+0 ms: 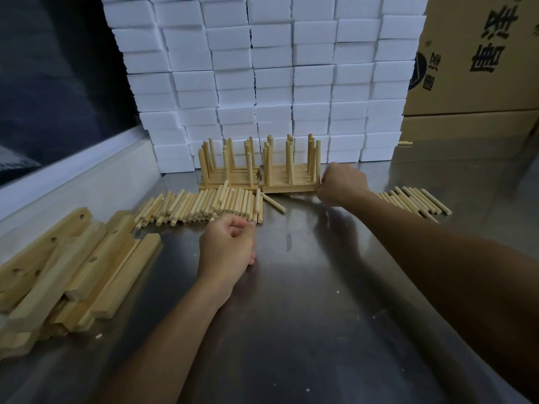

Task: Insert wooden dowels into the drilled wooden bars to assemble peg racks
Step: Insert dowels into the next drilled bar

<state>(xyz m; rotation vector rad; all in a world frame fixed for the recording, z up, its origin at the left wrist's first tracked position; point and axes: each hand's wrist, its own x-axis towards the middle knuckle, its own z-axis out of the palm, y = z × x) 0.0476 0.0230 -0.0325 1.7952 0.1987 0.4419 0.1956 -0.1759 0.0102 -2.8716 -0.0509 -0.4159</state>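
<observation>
Work surface: a stainless steel bench (pixel 306 301), smooth and reflective, backed by a wall of stacked white foam blocks (pixel 262 68) with cardboard cartons (pixel 472 53) at far right.

Stock on the bench: a loose stack of drilled wooden bars (pixel 67 266) at my near left, holes visible in their faces; a main heap of wooden dowels (pixel 204 205) lying side by side ahead of my left hand; a smaller bunch of dowels (pixel 417 199) to the right, behind my right forearm. Finished peg racks (pixel 259 170) stand against the foam, dowels upright.

My right hand (pixel 341 183) is at the right end of the nearest rack's base bar, fingers curled at its end face. Whether they pinch the bar or merely touch it, I cannot tell. My left hand (pixel 230 243) sits just short of the dowel heap, fingers curled in, thumb against them; nothing visible in it.

Handling assessment: the dowels look light, rigid and round, so they are likely to roll on this slick steel; I would pinch one near mid-length, then shift toward one end for insertion. The bars appear stiff, flat-sided and stable; best held by the long edges, clear of the holes. A racked bar should be lifted by its base, not by its pegs.
</observation>
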